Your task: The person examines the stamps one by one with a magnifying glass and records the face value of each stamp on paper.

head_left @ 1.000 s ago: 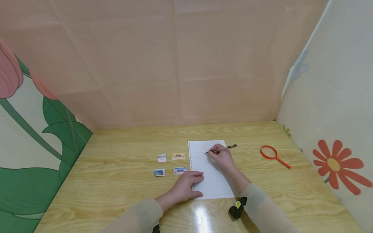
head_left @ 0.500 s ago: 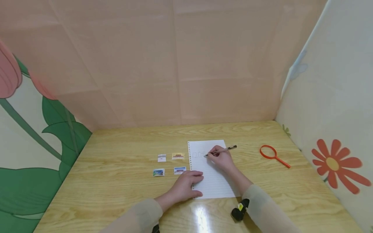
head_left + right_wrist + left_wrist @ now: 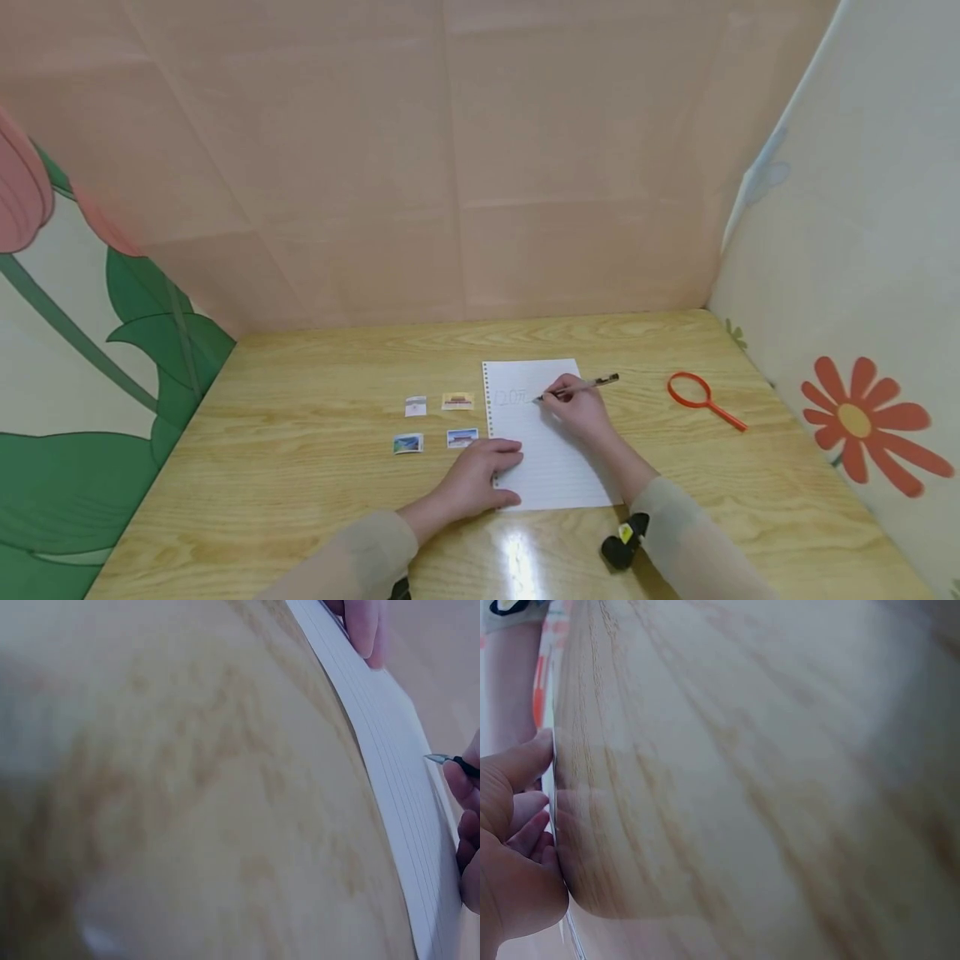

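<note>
A lined white sheet of paper (image 3: 555, 479) with a punched left edge lies on the wooden table. My right hand (image 3: 581, 410) pinches a black-tipped pen (image 3: 606, 379) over its upper part, the point at or just above the page. Faint handwriting, which looks like "120" and a further character, runs left of the pen tip. My left hand (image 3: 476, 479) rests on the sheet's lower left edge, fingers fairly straight. In the right wrist view the pen's metal tip (image 3: 436, 758) pokes out past the right fingertips (image 3: 459, 784). The left wrist view shows the left hand (image 3: 517, 840) low against the tabletop.
Several small stamps lie left of the paper: a pale one (image 3: 416, 406), a yellow one (image 3: 457, 402), a green-blue one (image 3: 408, 443) and a blue-edged one (image 3: 462, 437). A red magnifying glass (image 3: 705, 400) lies at the right. A pink backdrop (image 3: 465, 167) closes the table's far side.
My right hand with the pen has shifted slightly right along the written line, and another character shows there. The left hand stays in place on the paper.
</note>
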`<state>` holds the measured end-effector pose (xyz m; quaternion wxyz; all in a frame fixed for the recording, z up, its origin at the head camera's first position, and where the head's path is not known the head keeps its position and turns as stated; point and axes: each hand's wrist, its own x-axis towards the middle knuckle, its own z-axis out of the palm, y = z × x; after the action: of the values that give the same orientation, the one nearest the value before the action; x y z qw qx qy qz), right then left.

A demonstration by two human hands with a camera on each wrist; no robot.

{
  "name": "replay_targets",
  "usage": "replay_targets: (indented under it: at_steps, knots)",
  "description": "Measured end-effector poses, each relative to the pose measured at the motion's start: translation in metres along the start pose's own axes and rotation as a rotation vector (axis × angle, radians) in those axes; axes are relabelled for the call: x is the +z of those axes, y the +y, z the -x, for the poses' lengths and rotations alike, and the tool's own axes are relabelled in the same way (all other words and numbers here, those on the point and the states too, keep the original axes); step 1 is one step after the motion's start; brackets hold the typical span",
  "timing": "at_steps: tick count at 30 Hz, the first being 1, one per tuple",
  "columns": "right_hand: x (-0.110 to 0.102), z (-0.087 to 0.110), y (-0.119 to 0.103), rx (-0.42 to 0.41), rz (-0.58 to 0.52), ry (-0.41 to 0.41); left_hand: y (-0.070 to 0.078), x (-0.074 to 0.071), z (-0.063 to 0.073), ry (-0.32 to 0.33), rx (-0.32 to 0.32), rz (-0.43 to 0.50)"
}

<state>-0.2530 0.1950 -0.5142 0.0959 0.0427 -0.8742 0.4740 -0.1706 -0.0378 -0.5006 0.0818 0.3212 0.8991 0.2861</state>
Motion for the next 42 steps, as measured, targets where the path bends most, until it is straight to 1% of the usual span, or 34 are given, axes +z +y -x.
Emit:
replay_targets:
  at_steps: [11,14,19,22,26,30,33,37,40,42]
  knots:
    - [-0.002,0.000,0.002,0.003,0.028,0.022,-0.001,0.000,0.000,0.000,0.002,0.003]
    - [-0.004,0.001,0.002,0.020,0.002,0.028,0.000,0.000,0.000,0.004,0.004,0.003]
    - [-0.009,0.003,0.004,0.017,-0.046,0.025,0.001,-0.001,0.001,0.011,0.008,0.006]
    - [-0.014,0.003,0.004,-0.013,-0.061,0.020,0.002,-0.001,0.001,0.009,0.005,0.011]
    - [-0.019,0.004,0.004,-0.076,-0.064,-0.003,0.003,-0.001,0.000,0.005,0.001,0.011]
    - [-0.022,0.004,0.005,-0.123,-0.108,-0.022,0.002,0.000,0.000,-0.001,-0.002,0.011]
    - [-0.023,0.005,0.005,-0.151,-0.141,-0.019,0.002,0.000,0.000,-0.002,-0.001,0.009]
    - [-0.027,0.009,0.003,-0.213,-0.135,-0.016,0.001,0.000,0.000,0.004,0.007,0.000]
    - [-0.030,0.012,-0.001,-0.244,-0.152,-0.042,0.001,0.000,0.000,0.011,0.013,-0.003]
    - [-0.033,0.014,-0.005,-0.240,-0.192,-0.075,0.001,0.000,0.000,0.015,0.015,-0.005]
